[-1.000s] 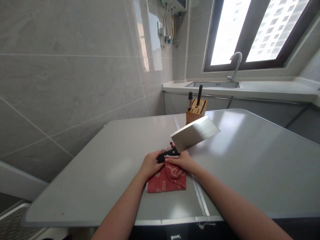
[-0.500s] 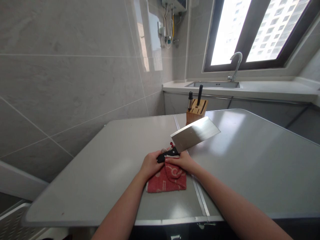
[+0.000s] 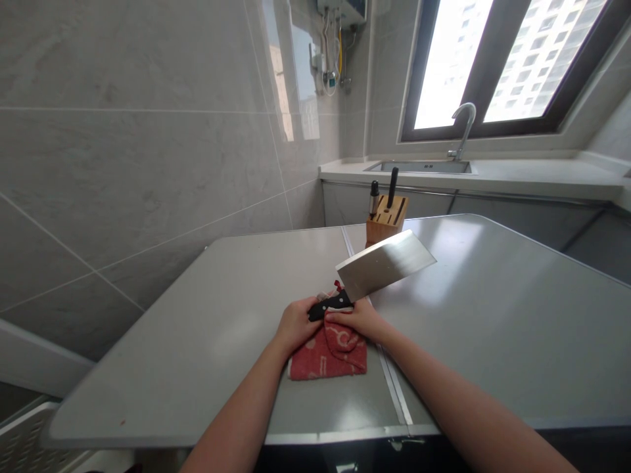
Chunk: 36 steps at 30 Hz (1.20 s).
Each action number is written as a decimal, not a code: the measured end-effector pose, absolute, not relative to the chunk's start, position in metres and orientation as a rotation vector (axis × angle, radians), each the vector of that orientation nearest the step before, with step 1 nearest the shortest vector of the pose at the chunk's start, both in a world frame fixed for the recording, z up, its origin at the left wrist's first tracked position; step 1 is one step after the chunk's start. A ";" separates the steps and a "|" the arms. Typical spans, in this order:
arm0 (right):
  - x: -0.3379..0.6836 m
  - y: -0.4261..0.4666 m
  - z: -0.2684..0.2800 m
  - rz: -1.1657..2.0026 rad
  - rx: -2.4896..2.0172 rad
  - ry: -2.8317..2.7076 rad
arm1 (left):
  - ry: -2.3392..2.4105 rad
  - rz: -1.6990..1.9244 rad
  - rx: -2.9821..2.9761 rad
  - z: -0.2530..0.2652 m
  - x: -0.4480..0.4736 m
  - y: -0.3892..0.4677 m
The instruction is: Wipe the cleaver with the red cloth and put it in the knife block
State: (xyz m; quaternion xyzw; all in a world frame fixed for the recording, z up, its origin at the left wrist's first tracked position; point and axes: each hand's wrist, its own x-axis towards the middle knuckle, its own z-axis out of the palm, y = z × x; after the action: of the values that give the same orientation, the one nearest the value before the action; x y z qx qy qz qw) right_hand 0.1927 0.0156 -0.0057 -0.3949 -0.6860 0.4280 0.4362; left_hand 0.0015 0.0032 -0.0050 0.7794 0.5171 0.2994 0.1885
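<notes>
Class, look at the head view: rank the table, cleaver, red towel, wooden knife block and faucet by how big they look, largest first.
1. Table
2. Cleaver and red towel: too alike to rank
3. Wooden knife block, partly hidden
4. Faucet

A tap stands behind the sink, before a dark-framed window; to the left, pipes hang beneath a wall-mounted box.

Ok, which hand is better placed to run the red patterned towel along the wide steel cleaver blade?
Probably the right hand: it holds the red patterned towel near the wide steel cleaver blade. The left hand is at the black riveted handle's rear end.
</notes>
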 end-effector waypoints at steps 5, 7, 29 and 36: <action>0.192 0.018 -0.012 1.035 -0.989 -1.704 | 1.451 0.862 2.215 -0.004 0.002 0.002; 0.192 0.018 -0.014 1.010 -1.006 -1.690 | 1.436 0.870 2.227 -0.003 0.002 0.002; 0.186 0.014 -0.007 1.132 -0.929 -1.588 | 1.534 0.903 2.213 -0.006 0.002 0.005; 0.188 0.017 0.005 1.113 -1.009 -1.469 | 1.509 0.997 2.127 -0.012 -0.002 0.008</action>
State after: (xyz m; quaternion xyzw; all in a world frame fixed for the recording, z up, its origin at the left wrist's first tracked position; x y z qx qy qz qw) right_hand 0.1879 0.0165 0.0047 -0.4165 -0.6068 0.4595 0.4972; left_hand -0.0016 0.0079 -0.0123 0.7503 0.5321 0.3518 0.1739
